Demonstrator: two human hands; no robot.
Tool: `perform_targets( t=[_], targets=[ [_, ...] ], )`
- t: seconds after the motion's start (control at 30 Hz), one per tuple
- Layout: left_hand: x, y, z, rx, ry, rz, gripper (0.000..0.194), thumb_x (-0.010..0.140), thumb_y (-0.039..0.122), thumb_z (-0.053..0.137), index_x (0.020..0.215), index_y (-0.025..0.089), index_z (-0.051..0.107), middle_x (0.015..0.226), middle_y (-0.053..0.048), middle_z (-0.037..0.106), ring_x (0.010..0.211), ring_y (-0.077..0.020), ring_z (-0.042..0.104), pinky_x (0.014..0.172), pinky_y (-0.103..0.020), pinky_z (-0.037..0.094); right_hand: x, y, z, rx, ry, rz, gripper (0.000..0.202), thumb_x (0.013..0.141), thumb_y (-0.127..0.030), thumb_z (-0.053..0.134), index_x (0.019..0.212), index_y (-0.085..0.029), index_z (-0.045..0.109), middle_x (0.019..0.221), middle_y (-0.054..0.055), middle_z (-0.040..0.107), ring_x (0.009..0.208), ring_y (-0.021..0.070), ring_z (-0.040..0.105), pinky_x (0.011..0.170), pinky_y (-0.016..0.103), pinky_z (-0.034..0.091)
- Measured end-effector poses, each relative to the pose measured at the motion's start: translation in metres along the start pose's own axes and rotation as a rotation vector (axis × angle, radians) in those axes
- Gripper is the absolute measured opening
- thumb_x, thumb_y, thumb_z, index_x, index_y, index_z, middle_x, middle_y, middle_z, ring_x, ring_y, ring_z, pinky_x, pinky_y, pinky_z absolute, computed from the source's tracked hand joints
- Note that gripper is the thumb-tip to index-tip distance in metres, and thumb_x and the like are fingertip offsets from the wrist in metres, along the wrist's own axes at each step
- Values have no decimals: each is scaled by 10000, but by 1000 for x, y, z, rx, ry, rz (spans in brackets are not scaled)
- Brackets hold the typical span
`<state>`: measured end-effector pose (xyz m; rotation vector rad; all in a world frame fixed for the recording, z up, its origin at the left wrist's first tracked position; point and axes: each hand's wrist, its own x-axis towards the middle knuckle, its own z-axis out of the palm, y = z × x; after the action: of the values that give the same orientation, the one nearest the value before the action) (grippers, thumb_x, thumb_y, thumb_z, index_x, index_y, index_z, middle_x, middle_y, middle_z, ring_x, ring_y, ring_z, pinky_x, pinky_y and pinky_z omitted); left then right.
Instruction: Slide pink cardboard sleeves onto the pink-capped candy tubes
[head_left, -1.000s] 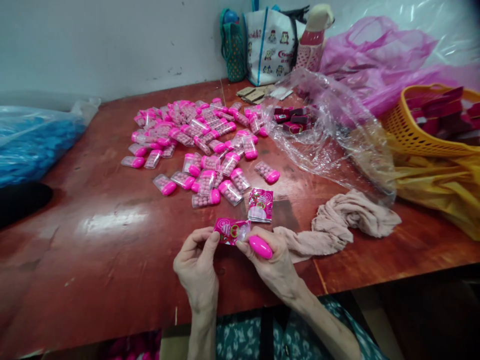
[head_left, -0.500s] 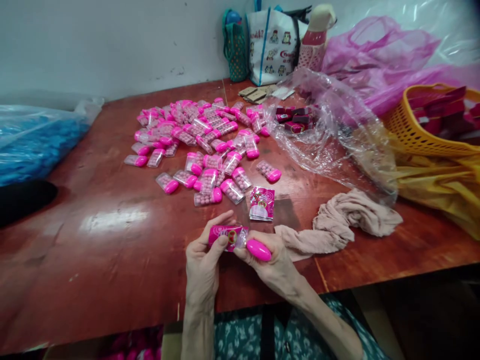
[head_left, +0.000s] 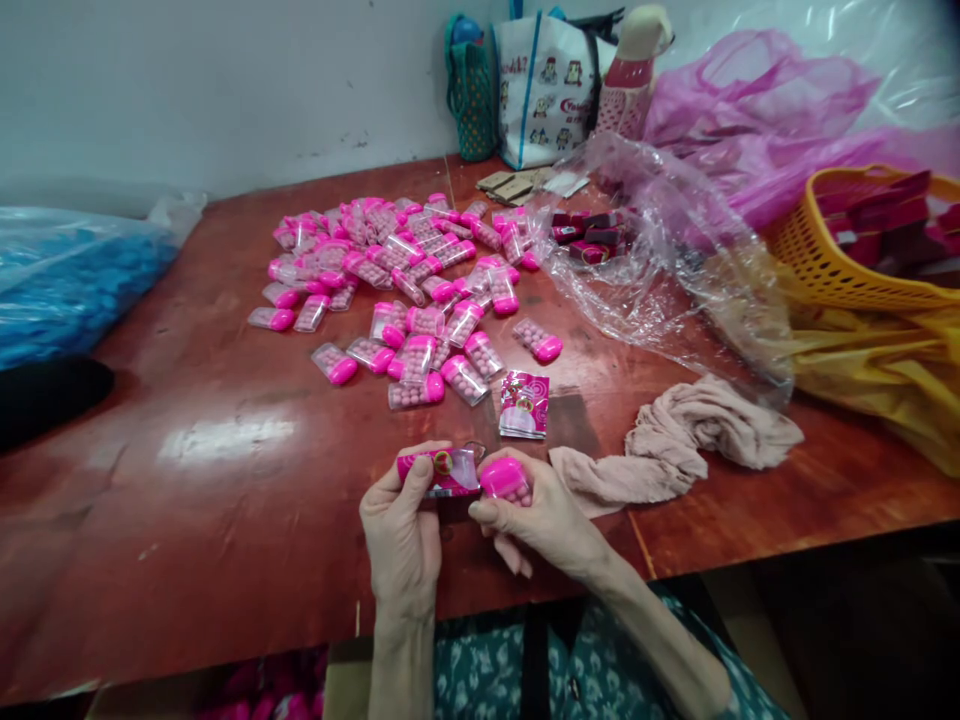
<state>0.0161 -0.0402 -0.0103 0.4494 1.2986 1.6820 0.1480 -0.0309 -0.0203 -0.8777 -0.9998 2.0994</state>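
My left hand [head_left: 405, 520] pinches a pink printed sleeve [head_left: 452, 472] near the table's front edge. Its clear end points toward my right hand [head_left: 540, 510], which grips a small bottle [head_left: 508, 481] with a bright pink cap and pink beads. Sleeve and cap are side by side; whether they touch is hard to tell. Just beyond my hands lie flat printed sleeves [head_left: 524, 405]. Farther back spreads a pile of pink-capped bottles [head_left: 375, 240], with a single bottle [head_left: 537, 340] at its right.
A beige cloth [head_left: 682, 440] lies to the right. Behind it are clear plastic [head_left: 645, 290] and a yellow basket [head_left: 862, 285]. A bag of blue pieces [head_left: 75, 280] sits at the left. A white bag [head_left: 544, 90] and a bottle [head_left: 630, 80] stand by the wall.
My left hand has shifted slightly left with the sleeve. The bottle in my right hand has turned, so its beads now show below the cap.
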Motion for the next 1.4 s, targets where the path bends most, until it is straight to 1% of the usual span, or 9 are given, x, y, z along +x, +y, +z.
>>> perform_targets(
  t=[0.2, 0.3, 0.47, 0.77, 0.93, 1.07, 1.23, 1.3, 1.4],
  targets=[
    [-4, 4, 1, 98, -150, -50, 158, 646, 247, 695, 759, 137, 707, 674, -37, 670, 576, -131, 590, 594, -241, 482, -2, -7, 0, 62, -40, 38, 326, 715, -376, 655, 880, -165, 469, 503, -53, 577, 282, 70, 490, 261, 125, 370],
    [-5, 6, -1, 130, -226, -61, 153, 663, 228, 678, 784, 138, 704, 749, -58, 677, 625, -154, 605, 597, -250, 483, -2, -7, -1, 47, -34, 64, 338, 696, -386, 666, 865, -164, 476, 479, -55, 579, 271, 76, 487, 260, 133, 376],
    [-6, 7, -2, 182, -279, -80, 186, 714, 217, 631, 878, 147, 686, 784, -66, 680, 660, -147, 612, 609, -226, 479, -3, -5, 0, -16, -45, 121, 325, 651, -398, 698, 723, -145, 506, 447, -52, 558, 276, 72, 479, 269, 138, 369],
    [-5, 4, 0, 182, -252, -55, 196, 656, 172, 677, 851, 149, 678, 908, -72, 669, 720, -154, 614, 628, -222, 478, -2, -5, 0, -84, -27, 7, 250, 719, -352, 649, 840, -149, 568, 509, -64, 533, 325, 41, 456, 323, 126, 346],
    [-7, 5, -1, 191, -291, -86, 172, 713, 172, 625, 880, 150, 664, 884, -72, 670, 694, -158, 617, 592, -229, 482, -1, -1, -1, -124, -16, -2, 258, 717, -351, 657, 862, -164, 554, 519, -70, 533, 329, 46, 453, 313, 128, 339],
    [-7, 4, 1, 194, -298, -38, 191, 721, 169, 619, 907, 134, 649, 931, -81, 662, 747, -155, 615, 658, -236, 487, -1, -2, 0, -184, -31, -47, 253, 715, -355, 657, 827, -149, 564, 520, -66, 514, 349, 45, 440, 337, 138, 344],
    [-6, 3, 2, 86, -170, 50, 327, 618, 99, 702, 921, 172, 602, 1004, -70, 656, 745, -127, 615, 664, -220, 486, -1, -2, 1, -208, 49, -155, 205, 745, -324, 629, 837, -153, 563, 512, -75, 489, 352, 41, 409, 347, 145, 327],
    [-6, 2, 2, 58, -212, -28, 362, 605, 126, 717, 946, 168, 602, 998, -81, 661, 774, -152, 621, 683, -245, 491, -1, -2, 1, -228, 80, -193, 186, 744, -308, 631, 831, -156, 568, 521, -75, 484, 361, 43, 409, 352, 149, 329],
    [-6, 0, 3, 92, -353, -201, 313, 627, 183, 707, 926, 116, 641, 889, -101, 683, 757, -187, 627, 669, -269, 499, 1, -1, 1, -281, 111, -227, 243, 734, -280, 645, 941, -171, 580, 551, -74, 502, 371, 45, 410, 361, 156, 343]
  ],
)
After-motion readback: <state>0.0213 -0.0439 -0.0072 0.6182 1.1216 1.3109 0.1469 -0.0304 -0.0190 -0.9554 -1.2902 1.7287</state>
